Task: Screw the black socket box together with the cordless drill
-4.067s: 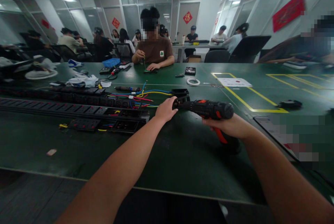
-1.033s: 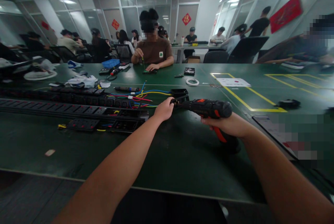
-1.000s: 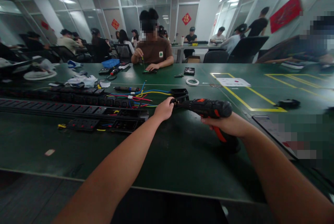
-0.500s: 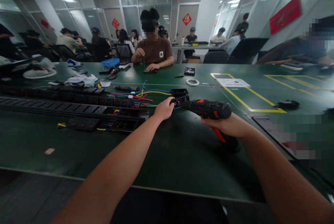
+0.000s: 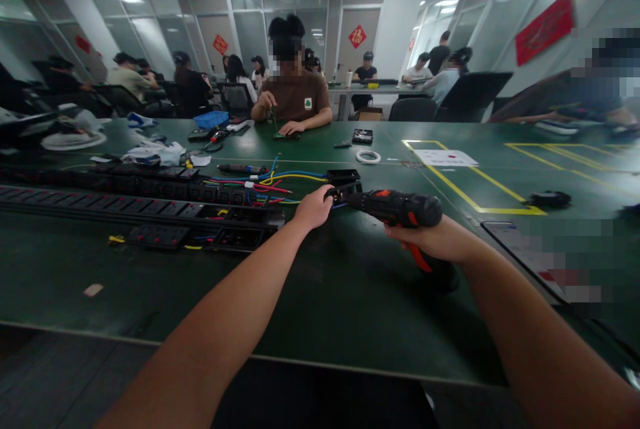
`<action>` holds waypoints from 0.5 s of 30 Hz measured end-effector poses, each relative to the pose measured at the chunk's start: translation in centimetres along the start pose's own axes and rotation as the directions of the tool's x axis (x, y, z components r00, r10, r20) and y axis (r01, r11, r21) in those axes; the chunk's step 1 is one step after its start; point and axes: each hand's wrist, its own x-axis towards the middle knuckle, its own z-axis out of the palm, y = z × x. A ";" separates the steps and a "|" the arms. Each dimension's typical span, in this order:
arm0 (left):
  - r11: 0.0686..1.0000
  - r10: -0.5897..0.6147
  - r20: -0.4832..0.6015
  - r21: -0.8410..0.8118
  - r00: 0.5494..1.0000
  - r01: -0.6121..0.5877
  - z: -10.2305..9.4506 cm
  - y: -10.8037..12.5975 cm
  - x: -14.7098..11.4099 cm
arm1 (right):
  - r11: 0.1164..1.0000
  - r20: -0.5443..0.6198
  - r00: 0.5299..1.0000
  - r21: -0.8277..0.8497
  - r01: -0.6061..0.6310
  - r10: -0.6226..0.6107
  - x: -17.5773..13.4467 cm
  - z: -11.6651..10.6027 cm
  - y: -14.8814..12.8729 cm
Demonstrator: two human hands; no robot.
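Observation:
My right hand (image 5: 430,237) is wrapped round the grip of a black and orange cordless drill (image 5: 400,207), which points left. The drill's tip meets a small black part (image 5: 339,196) with a bit of brass colour showing. Closed on that part is my left hand (image 5: 315,208), its fingertips partly hiding it. Just behind lies a black rectangular housing (image 5: 343,176) with blue, yellow and red wires (image 5: 287,177) leading to it. Left of my hand, long black power strips (image 5: 125,206) with red marks stretch along the table.
Across the green table (image 5: 310,309) a person (image 5: 295,96) works with a screwdriver. A roll of white tape (image 5: 368,157), a blue basket (image 5: 211,120) and a white sheet (image 5: 447,158) lie farther back. To the right is a tablet-like screen (image 5: 520,259).
Both hands, the black part and the drill stay almost where they were; the view has shifted very slightly. In the background, a standing person has moved a little left.

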 end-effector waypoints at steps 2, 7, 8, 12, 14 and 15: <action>1.000 0.002 0.001 -0.004 1.000 -0.002 0.0 0.0 0.1 | 1.000 0.007 1.000 -0.007 -0.001 0.001 0.1 0.0 0.1; 1.000 0.004 -0.010 -0.025 1.000 -0.005 0.2 -0.2 0.3 | 1.000 0.000 1.000 0.003 0.015 -0.015 0.0 0.0 0.4; 1.000 0.006 -0.014 -0.031 1.000 -0.007 0.2 -0.3 0.3 | 1.000 0.000 1.000 0.009 0.017 -0.017 0.0 0.0 0.3; 0.999 -0.001 -0.013 -0.047 1.000 0.001 0.4 -0.5 0.5 | 1.000 0.000 1.000 0.012 0.011 -0.011 0.0 0.0 0.3; 0.999 -0.011 -0.012 -0.049 1.000 0.010 0.4 -0.5 0.6 | 1.000 -0.004 1.000 0.001 0.011 -0.011 0.1 0.0 0.2; 0.999 -0.016 -0.015 -0.048 1.000 0.015 0.4 -0.5 0.6 | 1.000 -0.003 1.000 -0.005 0.012 -0.012 0.1 0.0 0.2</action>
